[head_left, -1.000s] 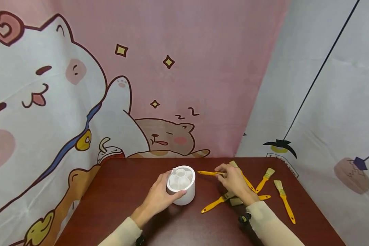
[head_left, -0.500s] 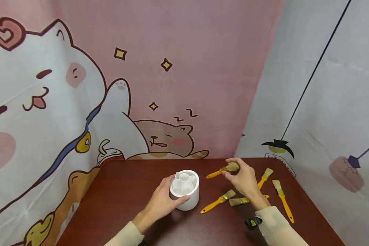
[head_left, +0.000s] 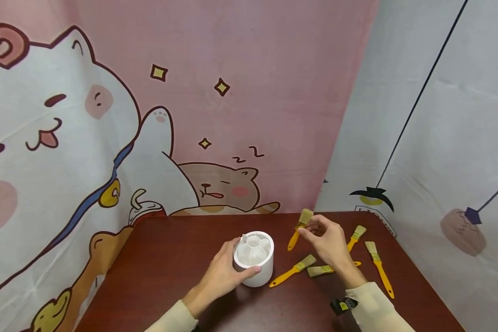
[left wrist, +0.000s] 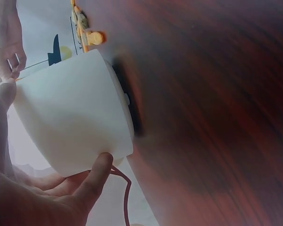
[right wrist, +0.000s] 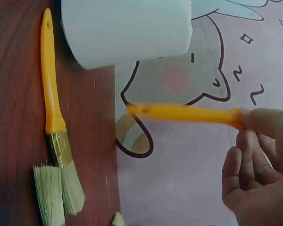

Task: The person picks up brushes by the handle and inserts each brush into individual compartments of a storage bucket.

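Note:
My left hand (head_left: 222, 272) grips a white round holder (head_left: 260, 272) from its left side, thumb across the front and fingers behind. The holder has an open top with a divided insert (head_left: 254, 249) of several compartments around a central ring. In the left wrist view the smooth wall of the holder (left wrist: 75, 113) lies between thumb and fingers. To the right of it, my right hand (head_left: 329, 237) pinches a flat paintbrush (head_left: 293, 240) where the yellow handle meets the bristles. This brush is raised, bristles up and handle end down; the right wrist view shows its handle (right wrist: 193, 114) pointing toward the holder.
More paintbrushes with yellow handles lie on the dark red wooden table (head_left: 166, 276): one (head_left: 288, 275) in front of the holder's right side, another (head_left: 321, 271) beside it, and two (head_left: 355, 236) (head_left: 380, 267) farther right. A cartoon-printed cloth (head_left: 274, 115) hangs behind the table.
My right hand has left one brush handle's former place, lifted a brush off the table and turned it bristles up. The holder, still in my left hand, sits slightly farther right in view.

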{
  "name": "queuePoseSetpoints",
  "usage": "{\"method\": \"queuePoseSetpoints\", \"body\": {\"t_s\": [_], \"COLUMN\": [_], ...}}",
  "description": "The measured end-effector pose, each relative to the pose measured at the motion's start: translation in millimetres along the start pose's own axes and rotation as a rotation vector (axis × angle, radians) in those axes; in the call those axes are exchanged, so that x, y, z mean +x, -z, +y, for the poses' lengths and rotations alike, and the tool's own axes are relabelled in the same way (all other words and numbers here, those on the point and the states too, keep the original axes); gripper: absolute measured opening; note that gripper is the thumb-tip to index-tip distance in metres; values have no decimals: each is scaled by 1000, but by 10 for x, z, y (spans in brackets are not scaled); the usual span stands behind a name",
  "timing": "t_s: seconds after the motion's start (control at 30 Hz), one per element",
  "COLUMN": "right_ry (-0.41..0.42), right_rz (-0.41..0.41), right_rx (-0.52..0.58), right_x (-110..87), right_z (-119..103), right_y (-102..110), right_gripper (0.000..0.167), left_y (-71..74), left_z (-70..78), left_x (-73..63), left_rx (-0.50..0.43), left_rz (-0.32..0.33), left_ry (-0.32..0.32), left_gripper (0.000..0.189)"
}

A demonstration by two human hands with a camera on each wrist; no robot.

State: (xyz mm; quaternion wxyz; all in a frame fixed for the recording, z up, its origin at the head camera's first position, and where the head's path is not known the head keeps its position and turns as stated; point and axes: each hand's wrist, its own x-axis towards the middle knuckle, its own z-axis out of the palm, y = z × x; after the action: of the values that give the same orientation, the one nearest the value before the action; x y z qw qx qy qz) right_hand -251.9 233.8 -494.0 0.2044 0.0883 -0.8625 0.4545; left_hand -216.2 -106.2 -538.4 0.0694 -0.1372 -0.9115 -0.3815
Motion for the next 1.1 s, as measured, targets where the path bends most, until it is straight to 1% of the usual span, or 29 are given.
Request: {"method": "queuePoseSetpoints", "body": {"t_s": [0.17,0.27,0.37,0.53,0.73,0.83,0.97,1.1], "right_ry": [20,20,40,108,170,207,279,340], "right_rz": [9,12,24,56,41,52,59,32], "right_rx": [4,13,23,85,204,233,260,310], "right_x": [-27,-47,-67,-88,-140,-164,-189,-214], "right_z": [-78,-149,-248,-406,-583,-655,-744,-827], "right_y": [1,8,24,23,-4,-21,-54,-86], "right_gripper": [19,19,20,20,22,24,28,34], "left_y": [6,13,19,35,51,55,71,81], "left_z": [-3,-25,-45,-48,-57,-68,-78,-85], "left_x": [9,17,30,48,56,66,72,81], "left_rx": [-14,-21,-27,-37,-30,-27,-33,-38], "left_rz": [4,-2,-15,-31,-47,-61,-68,-76], "left_ry": [-10,-12,-16,-22,-18,-14,-2,12], "left_gripper": [114,113,112,110,112,113,114,114]}}
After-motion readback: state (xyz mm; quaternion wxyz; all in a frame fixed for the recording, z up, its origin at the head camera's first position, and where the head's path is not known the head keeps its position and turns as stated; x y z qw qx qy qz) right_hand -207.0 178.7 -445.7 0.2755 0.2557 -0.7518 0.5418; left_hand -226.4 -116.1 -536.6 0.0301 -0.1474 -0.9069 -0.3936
